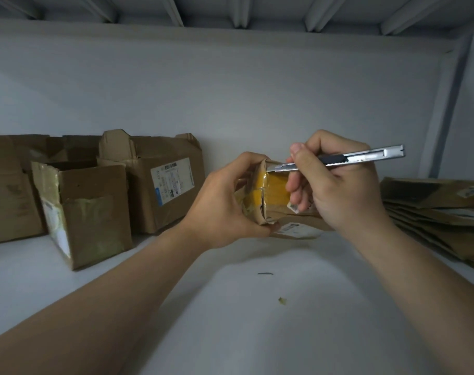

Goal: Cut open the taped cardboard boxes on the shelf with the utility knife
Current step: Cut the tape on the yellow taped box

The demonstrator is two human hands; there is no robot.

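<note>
My left hand [225,201] gripped the small taped box [268,201], fingers curled over its top edge and thumb hooked under its lower corner. My right hand [341,185] pinched the utility knife [365,158] between thumb and curled fingers like a pen, the blade tip touching the box's top edge, just above its yellow tape [276,185]. The white shelf [230,307] lay below the box. Left of the box stood an open carton [89,212], with a labelled carton [162,185] behind that. Right of the box lay a stack of flattened cardboard [433,212].
</note>
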